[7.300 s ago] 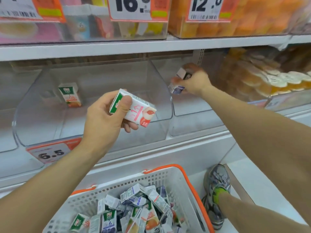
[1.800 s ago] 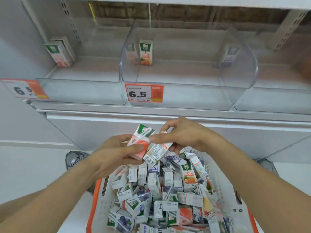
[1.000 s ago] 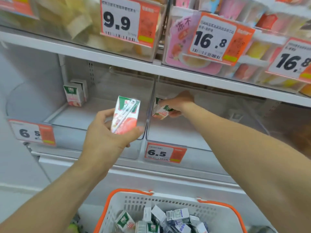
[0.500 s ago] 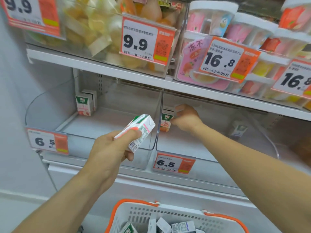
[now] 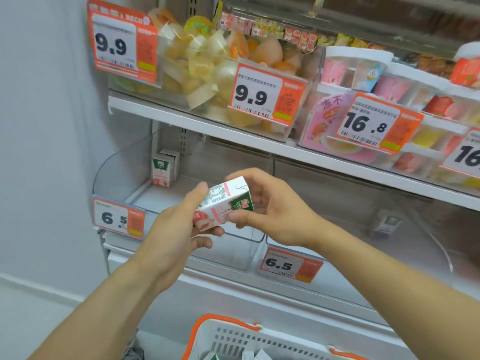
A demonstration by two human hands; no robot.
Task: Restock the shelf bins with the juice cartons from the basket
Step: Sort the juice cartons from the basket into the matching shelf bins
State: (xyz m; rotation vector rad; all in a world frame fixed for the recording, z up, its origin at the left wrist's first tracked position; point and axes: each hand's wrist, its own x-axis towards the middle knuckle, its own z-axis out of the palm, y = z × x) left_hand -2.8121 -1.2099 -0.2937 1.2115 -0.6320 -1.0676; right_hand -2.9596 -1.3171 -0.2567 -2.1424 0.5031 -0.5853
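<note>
Both hands hold one pink-and-green juice carton (image 5: 223, 202) in front of the clear shelf bins. My left hand (image 5: 179, 229) grips its lower pink end. My right hand (image 5: 272, 211) pinches its green top end, thumb below. In the left bin (image 5: 117, 175) two pink cartons (image 5: 163, 167) stand upright at the back. A purple-and-white carton (image 5: 387, 223) stands in the right bin (image 5: 428, 245), blurred behind the plastic. The white basket (image 5: 259, 336) with orange rim sits below, a few carton tops showing.
The upper shelf (image 5: 233, 131) carries bins of jelly cups with 9.9 and 16.8 price tags. Orange 6.5 tags (image 5: 288, 263) hang on the lower bin fronts. A white wall (image 5: 44, 152) closes off the left side.
My right hand left the middle bin, where it set a carton down, and came back to grip the top of the pink carton that my left hand holds.
</note>
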